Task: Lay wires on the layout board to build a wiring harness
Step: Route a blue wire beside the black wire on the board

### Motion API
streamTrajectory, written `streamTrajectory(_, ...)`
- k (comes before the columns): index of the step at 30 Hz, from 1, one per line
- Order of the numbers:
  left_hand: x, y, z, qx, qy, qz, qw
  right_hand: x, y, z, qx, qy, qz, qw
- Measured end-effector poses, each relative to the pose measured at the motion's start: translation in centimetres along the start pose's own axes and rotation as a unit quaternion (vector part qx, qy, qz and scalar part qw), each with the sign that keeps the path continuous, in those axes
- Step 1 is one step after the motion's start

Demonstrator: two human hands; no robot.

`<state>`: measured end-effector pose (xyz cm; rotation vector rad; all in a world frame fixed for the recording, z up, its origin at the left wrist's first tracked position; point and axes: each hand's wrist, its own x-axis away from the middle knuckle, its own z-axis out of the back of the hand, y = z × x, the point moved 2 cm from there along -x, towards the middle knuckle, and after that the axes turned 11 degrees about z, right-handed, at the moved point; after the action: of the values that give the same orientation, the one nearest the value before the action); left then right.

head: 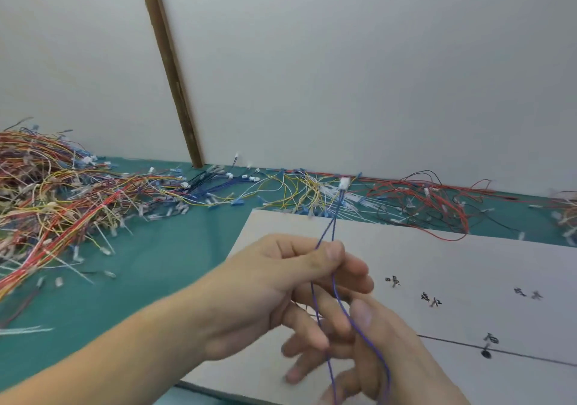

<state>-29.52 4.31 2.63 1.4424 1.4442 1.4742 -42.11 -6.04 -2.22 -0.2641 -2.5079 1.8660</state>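
Both hands hold one purple wire pair above the layout board: the left hand pinches it, the right hand grips lower down. No wire lies routed on the board, so laying looks barely begun. Its handwritten marks are unreadable.

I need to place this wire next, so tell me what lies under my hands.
Under the left hand and right hand, which hold the thin purple wire pair, lies the pale grey layout board. Any markings directly beneath the hands are covered.
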Motion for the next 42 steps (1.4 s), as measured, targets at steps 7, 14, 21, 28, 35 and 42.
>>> streamTrajectory(7, -1.9, -1.4, 1.8, -0.106, 0.181, -0.067, 0.975, -0.1, 1.2, 0.7, 0.006, 0.044, -0.018, 0.999)
streamTrajectory(14, -4.4, 0.3, 4.5, -0.01, 0.195, -0.071, 0.978, -0.2, 1.6, 1.0, 0.057, 0.07, -0.016, 0.996)
streamTrajectory(21, -6.6, 2.7, 6.4, -0.019, 0.145, -0.073, 0.986, -0.4, 1.7, 2.0, 0.05, 0.142, -0.001, 0.989)
streamTrajectory(28, -8.6, 4.3, 7.1, 0.003, 0.083, -0.073, 0.994, -0.5, 1.3, 3.0, 0.042, 0.183, 0.011, 0.982)
streamTrajectory(35, -9.7, 4.1, 8.0, 0.045, -0.014, -0.056, 0.997, -0.6, 0.7, 3.3, -0.073, 0.198, -0.025, 0.977)
streamTrajectory(42, -11.3, 2.6, 9.1, 0.061, 0.097, 0.005, 0.993, -0.2, 0.8, 3.5, 0.161, 0.264, 0.059, 0.949)
